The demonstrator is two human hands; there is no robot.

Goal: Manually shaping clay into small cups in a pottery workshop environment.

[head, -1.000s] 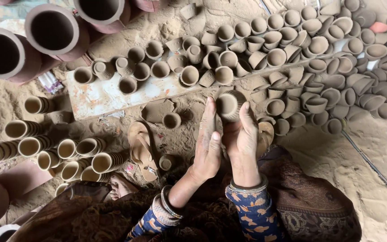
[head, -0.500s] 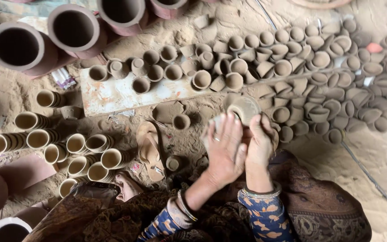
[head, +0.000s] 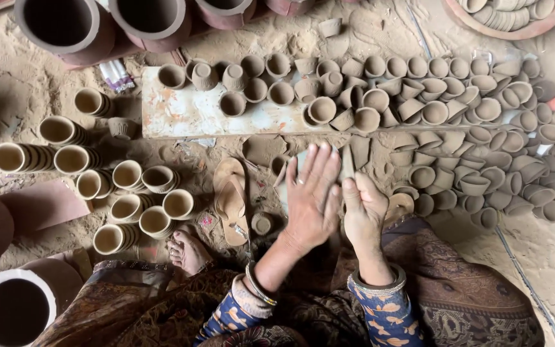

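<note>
My left hand (head: 313,193) is raised with its fingers straight and spread, its palm pressed flat against a small clay cup (head: 347,162). Only a thin edge of that cup shows between my two hands. My right hand (head: 364,209) is curled around the cup from the other side. Both hands hover over the sandy ground, just in front of a worn white board (head: 187,115) that carries several small clay cups. My patterned sleeves and bangles show at the wrists.
A large heap of small clay cups (head: 483,128) spreads to the right. Rows of stacked cups (head: 97,173) lie on their sides at the left. Big clay pots (head: 65,26) stand at the top, another pot (head: 14,308) at bottom left. A sandal (head: 229,199) and my bare foot (head: 187,250) are near.
The cup's open mouth faced up between my hands before; now it is turned edge-on and mostly hidden. My left hand has flattened against it, and the view has shifted down.
</note>
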